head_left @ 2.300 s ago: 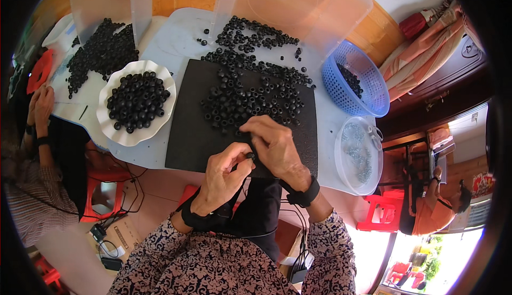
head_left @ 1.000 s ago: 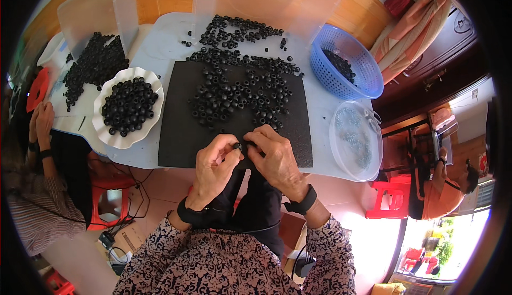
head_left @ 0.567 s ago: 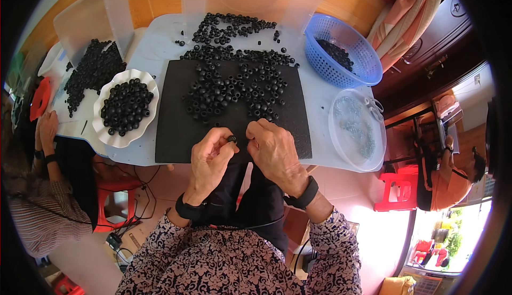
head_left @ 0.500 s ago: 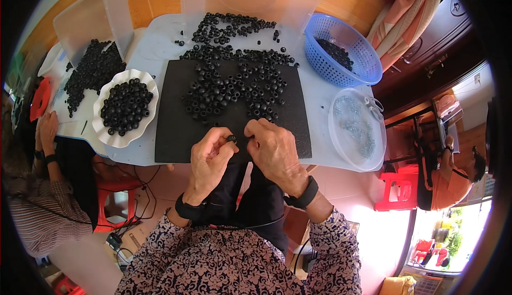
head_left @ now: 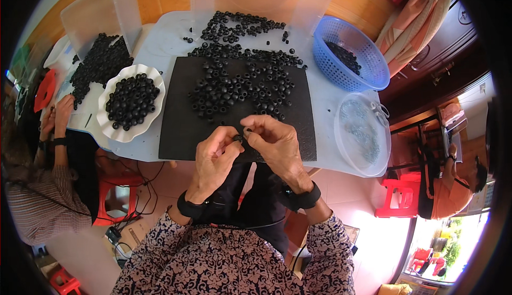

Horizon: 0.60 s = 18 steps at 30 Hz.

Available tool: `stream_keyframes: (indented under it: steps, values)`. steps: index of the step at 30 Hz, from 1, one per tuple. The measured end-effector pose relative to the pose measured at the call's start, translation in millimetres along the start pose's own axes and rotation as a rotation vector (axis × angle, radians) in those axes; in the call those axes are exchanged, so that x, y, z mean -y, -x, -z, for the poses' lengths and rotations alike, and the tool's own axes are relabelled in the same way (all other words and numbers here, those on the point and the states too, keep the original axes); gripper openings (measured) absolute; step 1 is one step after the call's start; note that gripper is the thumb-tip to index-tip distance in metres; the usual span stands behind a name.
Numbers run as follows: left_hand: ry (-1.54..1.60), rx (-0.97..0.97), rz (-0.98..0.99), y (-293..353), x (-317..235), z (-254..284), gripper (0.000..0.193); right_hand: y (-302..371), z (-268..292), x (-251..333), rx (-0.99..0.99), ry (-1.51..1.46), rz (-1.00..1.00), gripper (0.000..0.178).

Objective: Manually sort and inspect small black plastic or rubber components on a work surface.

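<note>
Over the near part of a black mat [head_left: 173, 127], my two hands meet fingertip to fingertip. A small black bead [head_left: 238, 138] is pinched between the thumb and forefinger of my left hand [head_left: 214, 159]. My right hand [head_left: 280, 144] is closed in a pinch beside it, on a small dark piece whose kind is hard to make out. Many loose black beads with holes [head_left: 226, 90] lie on the mat just beyond my fingers. To the left, a white scalloped dish [head_left: 104, 123] is heaped with similar beads.
A blue perforated basket [head_left: 332, 74] holds dark pieces at the back right. Nearer stands a round clear tray [head_left: 346, 159] with small clear pieces and ring handles at its rim. More beads [head_left: 101, 63] spill from a clear bin at left, by a co-worker's hands [head_left: 63, 111].
My right fingertips have come closer to the bead in my left hand. The co-worker's hand has moved to the beads at left. The whole view has shifted slightly.
</note>
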<state>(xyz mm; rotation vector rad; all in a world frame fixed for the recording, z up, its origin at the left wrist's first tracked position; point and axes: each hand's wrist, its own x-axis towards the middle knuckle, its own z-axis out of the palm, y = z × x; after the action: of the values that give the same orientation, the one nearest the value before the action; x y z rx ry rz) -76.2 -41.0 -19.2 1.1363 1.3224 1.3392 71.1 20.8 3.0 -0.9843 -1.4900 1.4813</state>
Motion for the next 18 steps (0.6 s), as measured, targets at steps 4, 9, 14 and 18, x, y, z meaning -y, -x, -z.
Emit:
stream_keyframes:
  steps: [4, 9, 14, 18]
  values:
    - [0.006, -0.016, -0.075, -1.3, 3.6, -0.5, 0.016, -0.3, -2.5, -5.7, 0.079, -0.011, 0.090, 0.017]
    - [0.074, -0.028, -0.094, -2.3, 9.0, -1.5, 0.016, -1.2, 1.3, -4.9, 0.092, 0.076, 0.091, 0.017]
    - [0.044, -0.008, -0.052, -2.1, 4.7, 2.5, 0.016, -1.8, 1.0, -1.2, 0.108, 0.115, 0.132, 0.017]
    - [0.043, -0.006, -0.040, -2.8, 2.8, 1.0, 0.016, 0.1, -1.0, -7.9, 0.108, 0.103, 0.186, 0.017]
